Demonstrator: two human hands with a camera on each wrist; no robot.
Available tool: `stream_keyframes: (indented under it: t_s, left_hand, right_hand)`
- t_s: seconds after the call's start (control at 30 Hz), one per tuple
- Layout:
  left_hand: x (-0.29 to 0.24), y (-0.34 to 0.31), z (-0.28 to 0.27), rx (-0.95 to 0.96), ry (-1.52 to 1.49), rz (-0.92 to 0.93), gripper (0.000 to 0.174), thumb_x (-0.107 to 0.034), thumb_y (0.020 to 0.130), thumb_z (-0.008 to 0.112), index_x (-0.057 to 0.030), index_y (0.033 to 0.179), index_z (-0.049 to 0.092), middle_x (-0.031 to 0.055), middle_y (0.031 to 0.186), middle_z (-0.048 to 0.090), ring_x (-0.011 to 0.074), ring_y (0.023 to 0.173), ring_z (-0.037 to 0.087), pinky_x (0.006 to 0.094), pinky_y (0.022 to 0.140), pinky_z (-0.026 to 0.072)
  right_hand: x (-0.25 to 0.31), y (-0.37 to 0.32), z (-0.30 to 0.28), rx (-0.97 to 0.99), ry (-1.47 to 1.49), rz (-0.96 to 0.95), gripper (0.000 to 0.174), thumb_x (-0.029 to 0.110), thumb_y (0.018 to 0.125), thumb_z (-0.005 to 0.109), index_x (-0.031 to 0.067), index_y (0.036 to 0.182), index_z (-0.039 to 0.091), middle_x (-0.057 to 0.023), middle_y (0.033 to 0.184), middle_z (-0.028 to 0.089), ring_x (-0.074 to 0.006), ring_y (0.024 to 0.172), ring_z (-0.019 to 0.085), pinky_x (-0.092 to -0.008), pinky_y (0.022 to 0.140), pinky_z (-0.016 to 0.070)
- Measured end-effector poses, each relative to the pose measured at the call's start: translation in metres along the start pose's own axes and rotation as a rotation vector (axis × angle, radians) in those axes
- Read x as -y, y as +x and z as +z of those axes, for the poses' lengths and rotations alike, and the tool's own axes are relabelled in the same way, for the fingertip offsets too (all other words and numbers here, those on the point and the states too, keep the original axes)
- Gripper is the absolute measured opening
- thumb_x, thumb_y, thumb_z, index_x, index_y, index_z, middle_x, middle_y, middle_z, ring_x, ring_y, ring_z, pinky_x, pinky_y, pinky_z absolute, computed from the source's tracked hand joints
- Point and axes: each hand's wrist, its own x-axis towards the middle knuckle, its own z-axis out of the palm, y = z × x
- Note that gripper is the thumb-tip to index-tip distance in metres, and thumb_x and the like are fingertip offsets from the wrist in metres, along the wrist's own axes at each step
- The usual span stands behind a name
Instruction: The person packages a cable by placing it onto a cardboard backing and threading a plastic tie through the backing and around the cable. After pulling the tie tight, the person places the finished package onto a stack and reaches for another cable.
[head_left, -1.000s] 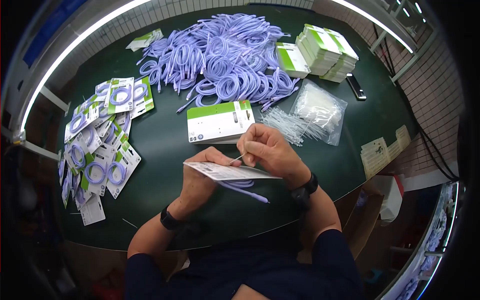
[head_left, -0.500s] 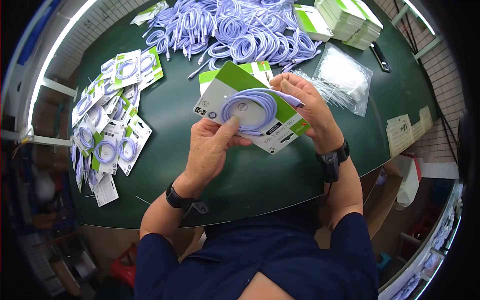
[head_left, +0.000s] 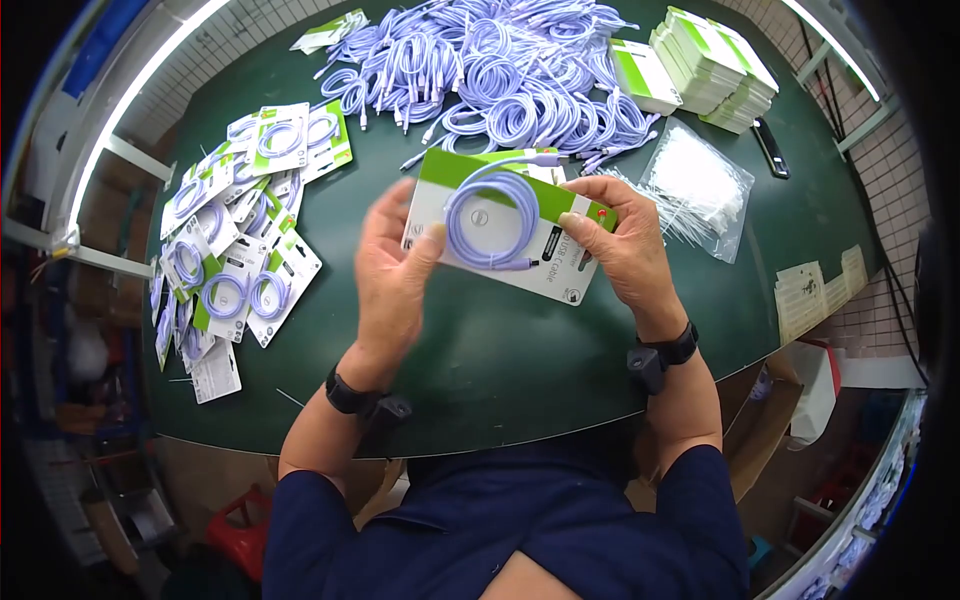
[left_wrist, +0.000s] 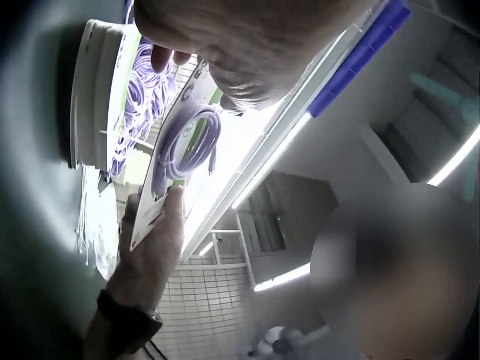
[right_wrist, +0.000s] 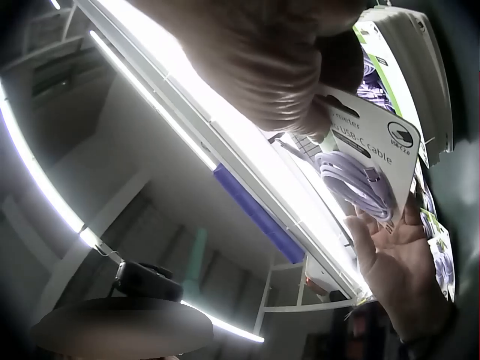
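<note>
A white-and-green card (head_left: pixel 555 270) carries a coiled lilac cable (head_left: pixel 527 215) on its face, held tilted above the table. My right hand (head_left: pixel 630 245) pinches its right end, thumb on the front; the left wrist view also shows this grip by the right hand (left_wrist: pixel 154 247). At the card's left edge is my left hand (head_left: pixel 390 280), its thumb tip at the edge and its blurred fingers spread outward. In the right wrist view the left hand (right_wrist: pixel 405 274) shows its palm beside the card (right_wrist: pixel 397 142), fingers loosely extended.
Carded cables (head_left: pixel 235 275) lie heaped at left. Loose lilac cables (head_left: pixel 500 75) cover the back. Stacked cards (head_left: pixel 700 70), a phone (head_left: pixel 770 150) and a clear bag of white ties (head_left: pixel 705 185) are at right. More cards (head_left: pixel 510 155) lie behind the held one.
The card first lay edge-on, then turned cable side up, and has now rotated slightly. My right hand has moved onto its right end; my left fingers have spread away from its left side.
</note>
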Motion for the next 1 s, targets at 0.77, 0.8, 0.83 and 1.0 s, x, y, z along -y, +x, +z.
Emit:
stream_keyframes:
  t_s: [0.77, 0.8, 0.83, 1.0]
  left_hand:
    - [0.004, -0.013, -0.009, 0.365, 1.195, 0.744, 0.047, -0.006, 0.077, 0.079, -0.0084, 0.124, 0.072, 0.0063, 0.091, 0.067, 0.0263, 0.08, 0.066, 0.0393, 0.068, 0.051]
    - [0.005, -0.013, -0.009, 0.37, 1.198, 0.742, 0.047, -0.006, 0.077, 0.079, -0.0084, 0.124, 0.072, 0.0063, 0.091, 0.067, 0.0263, 0.08, 0.066, 0.0393, 0.068, 0.051]
    - [0.006, -0.014, -0.009, 0.356, 1.175, 0.724, 0.046, -0.005, 0.076, 0.08, -0.0081, 0.122, 0.072, 0.0063, 0.091, 0.067, 0.0265, 0.08, 0.067, 0.0395, 0.068, 0.0514]
    - [0.014, -0.018, -0.013, 0.309, 1.093, 0.672, 0.044, 0.0, 0.073, 0.082, -0.0069, 0.115, 0.071, 0.0066, 0.092, 0.07, 0.0273, 0.08, 0.069, 0.0401, 0.07, 0.0531]
  right_hand:
    - [-0.012, -0.003, 0.027, 0.226, -0.488, -0.534, 0.028, 0.004, 0.081, 0.087, 0.0034, 0.107, 0.077, -0.0091, 0.096, 0.074, -0.0214, 0.082, 0.072, -0.0322, 0.071, 0.0577]
    - [-0.012, -0.003, 0.027, 0.214, -0.475, -0.538, 0.026, 0.004, 0.082, 0.087, 0.0034, 0.105, 0.077, -0.0089, 0.095, 0.074, -0.0214, 0.081, 0.072, -0.0323, 0.07, 0.0573]
    - [-0.012, -0.003, 0.028, 0.203, -0.462, -0.541, 0.024, 0.003, 0.082, 0.086, 0.0034, 0.104, 0.077, -0.0088, 0.095, 0.074, -0.0214, 0.081, 0.071, -0.0324, 0.069, 0.0569]
    - [-0.021, -0.004, 0.032, 0.173, -0.431, -0.524, 0.021, 0.002, 0.081, 0.087, 0.0028, 0.1, 0.077, -0.0086, 0.096, 0.075, -0.0194, 0.081, 0.072, -0.0302, 0.069, 0.0573]
